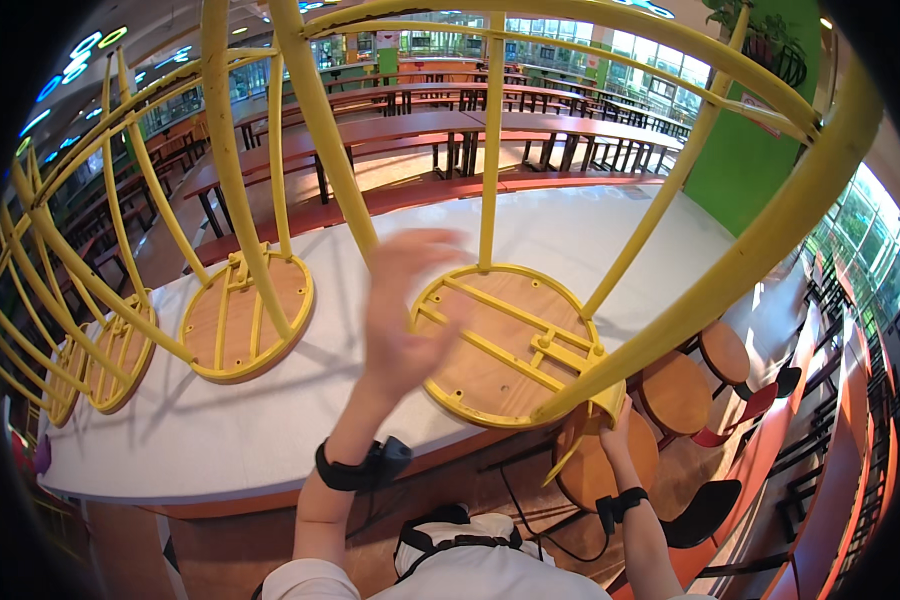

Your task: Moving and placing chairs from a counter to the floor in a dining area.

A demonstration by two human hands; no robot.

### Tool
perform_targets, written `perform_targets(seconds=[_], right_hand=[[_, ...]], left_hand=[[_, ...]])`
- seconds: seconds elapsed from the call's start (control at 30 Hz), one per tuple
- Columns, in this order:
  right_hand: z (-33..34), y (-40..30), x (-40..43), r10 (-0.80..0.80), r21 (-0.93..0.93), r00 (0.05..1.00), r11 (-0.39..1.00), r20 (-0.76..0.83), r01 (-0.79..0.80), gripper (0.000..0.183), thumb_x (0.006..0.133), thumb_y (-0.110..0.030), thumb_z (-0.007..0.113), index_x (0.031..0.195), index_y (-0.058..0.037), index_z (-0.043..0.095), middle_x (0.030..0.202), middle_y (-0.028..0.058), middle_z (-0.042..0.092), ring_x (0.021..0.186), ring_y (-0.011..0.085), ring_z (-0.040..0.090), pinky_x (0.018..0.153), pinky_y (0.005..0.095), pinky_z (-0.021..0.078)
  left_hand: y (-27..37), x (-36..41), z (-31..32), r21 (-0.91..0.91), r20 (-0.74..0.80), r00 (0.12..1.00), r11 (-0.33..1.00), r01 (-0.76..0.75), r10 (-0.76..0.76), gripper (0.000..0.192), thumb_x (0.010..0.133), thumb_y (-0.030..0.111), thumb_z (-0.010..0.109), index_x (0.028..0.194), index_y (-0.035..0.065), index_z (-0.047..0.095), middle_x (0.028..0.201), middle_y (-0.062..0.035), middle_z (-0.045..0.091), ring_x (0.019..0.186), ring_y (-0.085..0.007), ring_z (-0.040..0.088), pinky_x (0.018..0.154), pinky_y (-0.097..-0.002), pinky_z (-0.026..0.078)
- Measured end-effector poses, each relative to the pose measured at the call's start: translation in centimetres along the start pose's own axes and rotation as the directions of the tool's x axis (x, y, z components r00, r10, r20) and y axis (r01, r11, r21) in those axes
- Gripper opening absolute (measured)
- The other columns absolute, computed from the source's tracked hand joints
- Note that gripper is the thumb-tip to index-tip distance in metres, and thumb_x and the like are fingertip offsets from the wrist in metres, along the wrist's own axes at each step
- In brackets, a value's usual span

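An upturned stool with yellow metal legs and a round wooden seat rests on the white-covered table. My left hand, blurred, is raised over the seat's left edge with its fingers apart. Low at the right, my right hand is at a curved yellow metal part by the seat's rim; its fingers are partly hidden. A yellow strip hangs below that part. A second upturned stool stands to the left, and several more overlap at the far left.
Round wooden stool seats and a black seat are at the right, beside long orange-edged benches. A black cable hangs near my body. Long tables fill the hall behind. A green pillar stands at the back right.
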State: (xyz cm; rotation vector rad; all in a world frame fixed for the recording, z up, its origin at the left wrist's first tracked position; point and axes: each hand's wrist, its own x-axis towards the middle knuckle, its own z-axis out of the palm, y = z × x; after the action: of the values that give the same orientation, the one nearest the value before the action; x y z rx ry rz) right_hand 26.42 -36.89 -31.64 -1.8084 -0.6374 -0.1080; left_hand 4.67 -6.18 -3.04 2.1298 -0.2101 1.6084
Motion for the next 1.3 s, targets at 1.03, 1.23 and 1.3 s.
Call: perform_targets(seconds=[1.03,1.23,1.3], right_hand=[[-3.3,-1.8,-8.9,0.252,-0.044,0.963,0.965,-0.100,-0.257,0.043,0.076,-0.011,0.059,0.115,-0.0036,0.043,0.106,0.0073,0.050,0.094,0.0180,0.050,0.080,0.0304,0.0422],[-2.7,-3.3,-10.1,0.256,-0.041,0.958,0.964,-0.128,-0.263,0.043,0.076,-0.011,0.059,0.115,-0.0035,0.043,0.106,0.0073,0.050,0.094,0.0181,0.050,0.080,0.0304,0.0422],[-2.5,-3.5,-11.1,0.272,-0.047,0.952,0.959,-0.138,-0.280,0.043,0.076,-0.010,0.059,0.115,-0.0035,0.043,0.106,0.0072,0.050,0.094,0.0181,0.050,0.080,0.0304,0.0422]], left_hand=[[-8.3,6.9,2.5,-0.740,0.377,0.888,0.490,0.460,-0.264,0.021,0.080,0.003,0.052,0.066,0.0059,0.038,0.044,0.0006,0.040,0.030,-0.0071,0.039,0.027,-0.0205,0.030],[-8.4,7.2,2.8,-0.757,0.540,0.797,0.259,0.600,-0.269,0.022,0.078,0.004,0.052,0.064,0.0075,0.036,0.037,0.0001,0.033,0.025,-0.0097,0.031,0.026,-0.0212,0.024],[-8.9,6.8,2.7,-0.787,0.553,0.809,0.193,0.586,-0.202,0.023,0.079,0.005,0.055,0.063,0.0055,0.039,0.040,-0.0007,0.039,0.028,-0.0074,0.035,0.026,-0.0197,0.027]])
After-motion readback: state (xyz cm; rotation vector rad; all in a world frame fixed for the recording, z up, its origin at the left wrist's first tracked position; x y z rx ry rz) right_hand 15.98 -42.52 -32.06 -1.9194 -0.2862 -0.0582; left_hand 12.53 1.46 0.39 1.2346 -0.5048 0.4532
